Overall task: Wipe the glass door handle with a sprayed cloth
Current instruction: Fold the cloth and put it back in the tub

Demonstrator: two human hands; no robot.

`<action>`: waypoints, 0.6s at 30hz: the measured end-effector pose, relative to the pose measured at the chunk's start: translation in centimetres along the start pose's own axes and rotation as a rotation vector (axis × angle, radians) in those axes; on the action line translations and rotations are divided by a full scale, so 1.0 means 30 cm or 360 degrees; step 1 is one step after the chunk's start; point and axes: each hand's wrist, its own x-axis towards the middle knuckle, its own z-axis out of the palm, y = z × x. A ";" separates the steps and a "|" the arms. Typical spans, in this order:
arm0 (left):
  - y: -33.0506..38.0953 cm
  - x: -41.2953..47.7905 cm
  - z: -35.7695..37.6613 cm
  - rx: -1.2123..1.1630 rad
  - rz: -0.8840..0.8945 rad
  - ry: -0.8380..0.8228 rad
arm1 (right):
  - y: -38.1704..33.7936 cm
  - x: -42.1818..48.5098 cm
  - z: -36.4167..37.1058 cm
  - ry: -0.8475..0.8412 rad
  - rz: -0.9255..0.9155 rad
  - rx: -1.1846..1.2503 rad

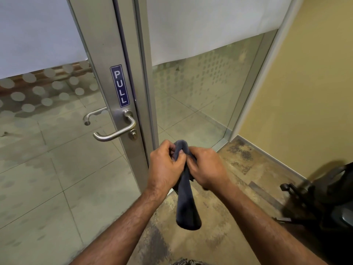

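While you stood at the glass door point(57, 159), both hands were closed on the dark cloth point(186, 199): your left hand point(165, 165) pinched its folded top, your right hand point(207, 169) gripped it just beside, knuckles nearly touching. The rest of the cloth hung limp below your wrists, which told me it was soft, light and floppy, with no stiffness of its own. Whether it was damp from spray, I could not tell. It would likely bunch and slip unless you wadded it into a pad in one palm, fingers wrapped behind it.

The handle point(114, 133) sat up and to the left of your left hand, well apart from it, a smooth metal lever on the door frame point(107, 54) under the PULL sign point(120, 86). It looked rigid and slick, so I judged you should wrap the cloth around the bar and slide along it, minding that the lever could swing down under pressure.
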 end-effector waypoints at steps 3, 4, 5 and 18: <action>-0.001 -0.015 0.022 0.0006 -0.0018 0.0000 | 0.016 -0.030 0.026 0.0003 0.0014 0.0183; -0.004 -0.018 0.028 -0.0003 -0.0024 -0.0002 | 0.024 -0.036 0.027 -0.0012 0.0024 0.0238; -0.006 -0.020 0.030 -0.0015 -0.0030 -0.0007 | 0.031 -0.041 0.026 -0.0032 0.0043 0.0312; -0.110 0.078 -0.044 -0.0696 -0.0031 -0.0210 | 0.100 -0.003 -0.073 -0.0142 0.0381 0.0925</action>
